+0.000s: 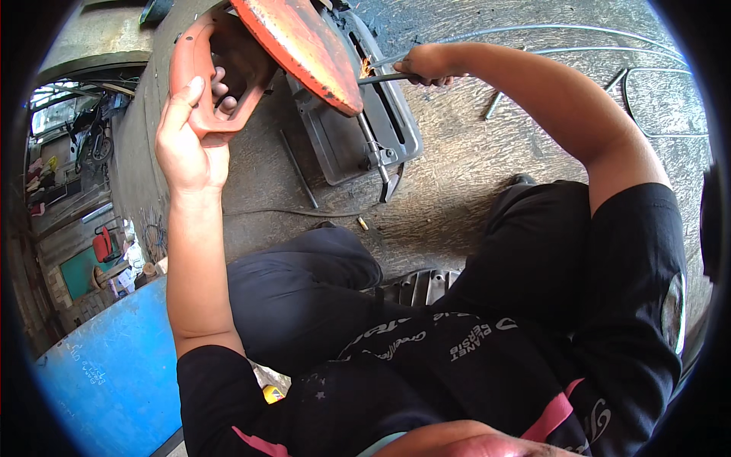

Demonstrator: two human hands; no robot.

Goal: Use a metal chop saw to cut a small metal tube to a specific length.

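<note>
A person sat over a cut-off saw, arms spread to either side of it. The left hand point(190, 148) was wrapped round the orange handle point(201, 67), fingers curled through its loop, left of the scuffed orange guard point(304, 55). The right hand point(430, 63) was closed on a dark bar point(386, 78) and was much the nearer hand to it; the left was well apart. From the right hand the bar reached leftward, its long axis nearly level across the view, slanting against the guard's edge, which ran down to the right. The bar's far end met that edge, above the grey saw base point(329, 166), where small orange sparks point(365, 69) showed. The guard hid the blade, so the exact contact could not be told. Behind the bar lay long pale rods point(533, 28); whether the right hand held one too was unclear.
</note>
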